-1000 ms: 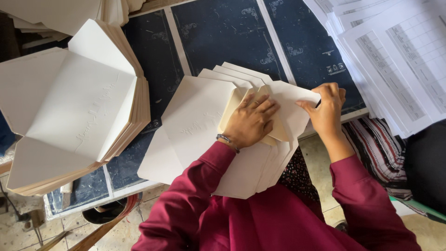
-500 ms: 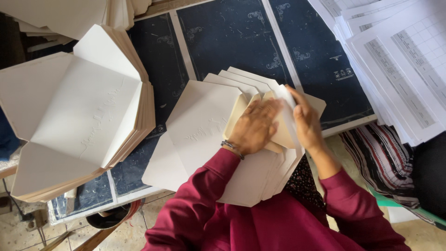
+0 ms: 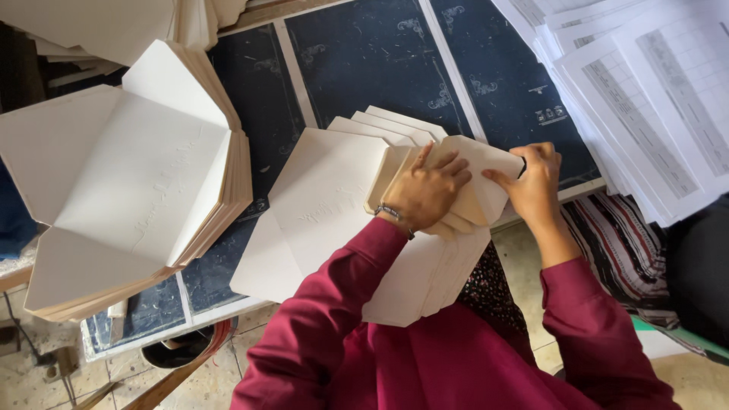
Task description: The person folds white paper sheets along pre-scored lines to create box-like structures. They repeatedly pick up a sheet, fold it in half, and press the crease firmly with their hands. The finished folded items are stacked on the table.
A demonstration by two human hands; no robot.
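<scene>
A fanned pile of several cream unfolded envelope blanks [image 3: 326, 205] lies on the dark blue table [image 3: 364, 68], hanging over its near edge. My left hand [image 3: 427, 191] presses flat on the folded right flaps of the pile, a bracelet at the wrist. My right hand [image 3: 534, 182] grips the right edge of the top folded flap [image 3: 486, 163], fingers curled over it. Both arms wear maroon sleeves.
A thick stack of unfolded cream blanks [image 3: 129, 182] sits at the left. More cream sheets [image 3: 106, 23] lie at the top left. Stacked printed white forms [image 3: 653, 91] fill the top right. Striped cloth [image 3: 623, 243] and tiled floor [image 3: 45, 380] show below the table edge.
My right hand slid left along the folded flap, then moved back to its right edge. My left hand stayed pressed on the flaps.
</scene>
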